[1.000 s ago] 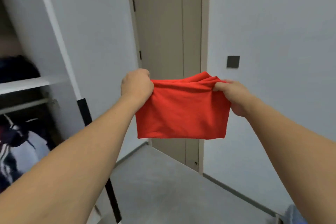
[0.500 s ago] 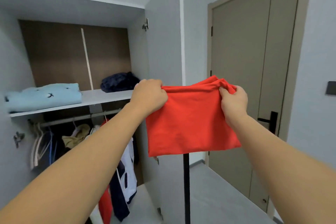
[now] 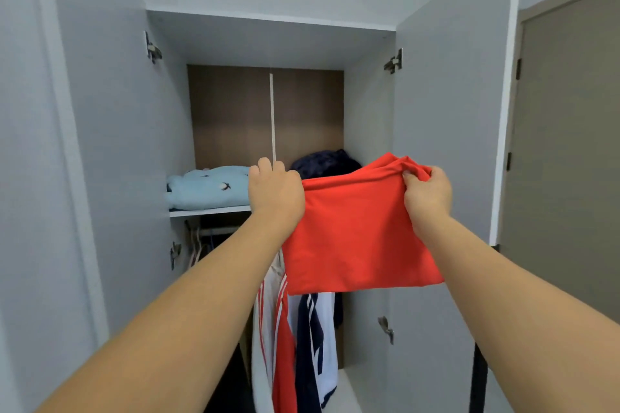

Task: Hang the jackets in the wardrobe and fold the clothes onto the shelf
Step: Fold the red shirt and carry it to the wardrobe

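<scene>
A folded red garment point(image 3: 355, 238) hangs in the air in front of the open wardrobe. My left hand point(image 3: 275, 191) grips its top left corner and my right hand point(image 3: 425, 193) pinches its bunched top right corner. Behind it runs the white shelf point(image 3: 208, 210), bearing a folded light-blue garment point(image 3: 208, 189) on the left and a dark navy heap point(image 3: 323, 163) on the right, partly hidden by the red cloth. Under the shelf hang jackets: a white and red one point(image 3: 273, 339) and a white and navy one point(image 3: 317, 339).
Both wardrobe doors stand open, the left door point(image 3: 110, 161) and the right door point(image 3: 449, 117) flanking the opening. A beige room door point(image 3: 567, 161) is at the far right. Empty hangers point(image 3: 196, 245) hang at the rail's left end.
My view has swung left from the room door to face the wardrobe head on. Both hands kept their hold and carried the red garment up in front of the shelf.
</scene>
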